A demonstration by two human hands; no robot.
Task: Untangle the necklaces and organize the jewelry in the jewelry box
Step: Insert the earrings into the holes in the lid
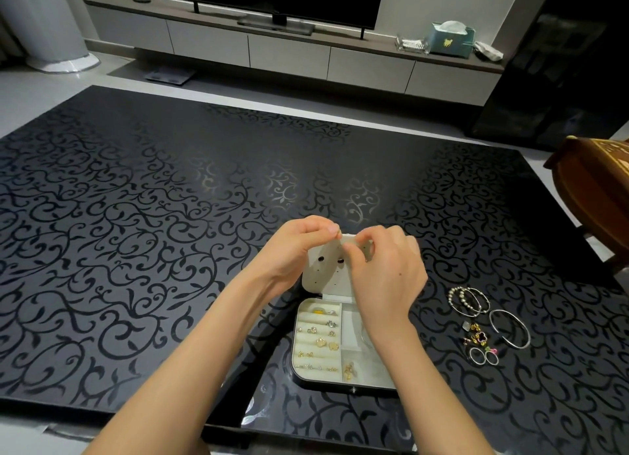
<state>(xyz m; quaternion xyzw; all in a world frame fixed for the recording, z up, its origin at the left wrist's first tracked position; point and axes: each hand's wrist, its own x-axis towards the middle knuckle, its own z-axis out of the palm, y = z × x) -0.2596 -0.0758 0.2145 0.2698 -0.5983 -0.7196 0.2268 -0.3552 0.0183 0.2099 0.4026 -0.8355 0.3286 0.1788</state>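
A small jewelry box (342,384) lies open near the table's front edge, its cream tray holding several gold rings and earrings. Its upright lid panel (326,274) has small holes and two dark studs. My left hand (299,247) and my right hand (384,267) are both raised at the lid's top edge, fingertips pinched close together on something too small to make out. The right wrist hides part of the box's right compartments. Loose jewelry lies right of the box: beaded bracelets (468,300), a silver bangle (510,328), charms with a dark clover (478,337) and two rings (483,356).
The black glass table (153,233) with a vine pattern stretches wide to the left and behind the box. A wooden chair (599,195) stands at the right edge. A TV cabinet with a tissue box (451,40) is far behind.
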